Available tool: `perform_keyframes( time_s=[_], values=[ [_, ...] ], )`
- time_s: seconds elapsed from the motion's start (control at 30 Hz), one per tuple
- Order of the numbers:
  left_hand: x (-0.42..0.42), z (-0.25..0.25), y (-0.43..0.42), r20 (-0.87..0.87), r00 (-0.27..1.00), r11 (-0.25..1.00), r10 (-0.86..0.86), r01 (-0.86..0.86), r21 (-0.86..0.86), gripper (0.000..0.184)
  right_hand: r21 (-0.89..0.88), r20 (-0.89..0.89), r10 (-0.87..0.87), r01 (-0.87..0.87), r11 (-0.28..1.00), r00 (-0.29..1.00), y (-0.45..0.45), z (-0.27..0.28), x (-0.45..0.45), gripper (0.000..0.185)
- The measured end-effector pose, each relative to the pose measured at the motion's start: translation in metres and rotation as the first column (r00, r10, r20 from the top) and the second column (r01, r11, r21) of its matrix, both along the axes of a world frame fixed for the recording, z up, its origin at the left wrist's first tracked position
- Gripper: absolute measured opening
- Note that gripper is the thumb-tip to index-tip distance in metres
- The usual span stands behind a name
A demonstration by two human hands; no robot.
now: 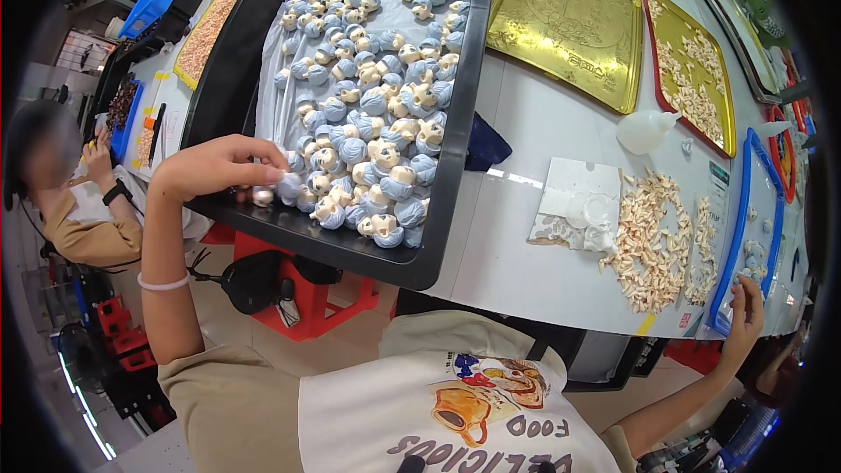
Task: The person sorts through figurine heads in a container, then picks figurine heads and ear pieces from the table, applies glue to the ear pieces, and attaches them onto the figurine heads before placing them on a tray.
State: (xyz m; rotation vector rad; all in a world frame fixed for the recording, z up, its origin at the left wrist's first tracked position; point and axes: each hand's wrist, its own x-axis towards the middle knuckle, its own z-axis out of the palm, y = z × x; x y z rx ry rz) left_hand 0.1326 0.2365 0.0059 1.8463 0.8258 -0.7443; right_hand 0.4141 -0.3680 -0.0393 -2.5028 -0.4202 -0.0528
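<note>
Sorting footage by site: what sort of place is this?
Probably a small-parts workshop, perhaps for figurines. A black rectangular tray holds many round doll-like heads with light-blue hair, small cream slender pieces lie heaped on the white table, and a second person sits at left.

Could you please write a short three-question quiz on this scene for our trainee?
1. Which is the left hand at: A) the gold tray, B) the black tray, or C) the red-rimmed tray?
2. True or false: the right hand is at the blue-rimmed tray.
3. What colour is the hair on the doll heads in the black tray?

Key: 1. B; 2. True; 3. Light blue.
</note>
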Motion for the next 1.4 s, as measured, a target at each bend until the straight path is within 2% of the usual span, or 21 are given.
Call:
perform_keyframes(
  time_s=[0.03, 0.1, 0.13, 0.2, 0.27, 0.33, 0.47, 0.53, 0.57, 0.63, 0.77, 0.83, 0.97, 1.03, 1.17, 1.27, 1.4],
  values=[
    [0.001, 0.001, -0.006, -0.001, 1.0, 1.0, 0.002, -0.002, 0.0, 0.028, 0.008, 0.008, 0.011, -0.011, 1.0, 1.0, 0.002, -0.001, 0.0, 0.021],
    [0.002, 0.001, -0.018, 0.067, 0.986, 0.966, -0.152, 0.134, 0.221, 0.029, 0.014, 0.016, 0.023, -0.023, 1.0, 1.0, 0.004, -0.001, 0.0, 0.021],
    [0.003, 0.003, -0.026, 0.067, 0.986, 0.967, -0.15, 0.132, 0.22, 0.029, 0.007, 0.002, 0.012, -0.012, 1.0, 1.0, 0.005, 0.0, 0.0, 0.021],
    [0.005, 0.008, -0.043, 0.025, 0.982, 0.866, -0.186, 0.152, 0.477, 0.031, 0.0, -0.01, 0.003, -0.003, 1.0, 1.0, 0.008, 0.0, 0.0, 0.021],
    [0.003, 0.008, -0.056, 0.027, 0.978, 0.824, -0.209, 0.161, 0.543, 0.032, 0.003, 0.009, 0.005, -0.005, 1.0, 1.0, 0.009, 0.001, -0.001, 0.021],
    [0.0, 0.006, -0.064, 0.03, 0.966, 0.704, -0.258, 0.167, 0.69, 0.026, 0.0, 0.012, 0.011, -0.011, 1.0, 1.0, 0.01, 0.002, -0.001, 0.021],
    [0.004, 0.012, -0.061, 0.003, 0.936, 0.669, -0.352, 0.25, 0.701, 0.024, 0.02, 0.004, 0.022, -0.022, 1.0, 1.0, 0.003, 0.001, 0.0, 0.022],
    [0.014, 0.017, -0.058, 0.054, 0.976, 0.824, -0.212, 0.149, 0.546, 0.029, 0.017, -0.006, 0.017, -0.017, 1.0, 1.0, 0.003, 0.002, -0.001, 0.022],
    [0.013, 0.012, -0.055, 0.053, 0.976, 0.824, -0.212, 0.149, 0.547, 0.029, 0.011, -0.018, 0.014, -0.013, 1.0, 1.0, 0.002, 0.002, -0.001, 0.022],
    [0.009, -0.005, -0.047, 0.223, 0.95, 0.808, -0.218, 0.048, 0.587, 0.037, -0.003, -0.018, 0.008, -0.008, 1.0, 1.0, 0.001, 0.003, -0.001, 0.022],
    [0.01, -0.011, -0.046, 0.162, 0.965, 0.788, -0.207, 0.066, 0.612, 0.043, -0.02, -0.009, 0.011, -0.011, 1.0, 1.0, -0.004, 0.004, -0.001, 0.021],
    [0.013, -0.012, -0.045, -0.012, 0.991, 0.763, -0.135, 0.112, 0.636, 0.05, -0.007, -0.008, 0.012, -0.012, 1.0, 1.0, -0.002, 0.004, -0.001, 0.02],
    [0.014, -0.016, -0.036, -0.021, 0.985, 0.788, -0.172, 0.151, 0.597, 0.049, -0.003, -0.019, 0.006, -0.007, 1.0, 1.0, 0.002, 0.004, -0.001, 0.02],
    [0.015, -0.014, -0.039, 0.079, 0.978, 0.829, -0.193, 0.119, 0.546, 0.052, -0.004, -0.016, 0.009, -0.009, 1.0, 1.0, 0.004, 0.003, -0.001, 0.021],
    [0.014, -0.019, -0.037, 0.098, 0.976, 0.843, -0.194, 0.114, 0.525, 0.055, 0.021, -0.004, 0.003, -0.003, 1.0, 1.0, 0.007, 0.001, -0.001, 0.021],
    [0.019, -0.012, -0.042, 0.119, 0.983, 0.892, -0.143, 0.076, 0.445, 0.058, 0.009, 0.014, 0.037, -0.037, 0.999, 0.999, 0.009, 0.001, 0.001, 0.021],
    [0.023, -0.004, -0.046, 0.131, 0.975, 0.927, -0.179, 0.122, 0.355, 0.063, -0.012, -0.02, 0.014, -0.014, 1.0, 1.0, 0.014, 0.003, 0.002, 0.021]
  ],
)
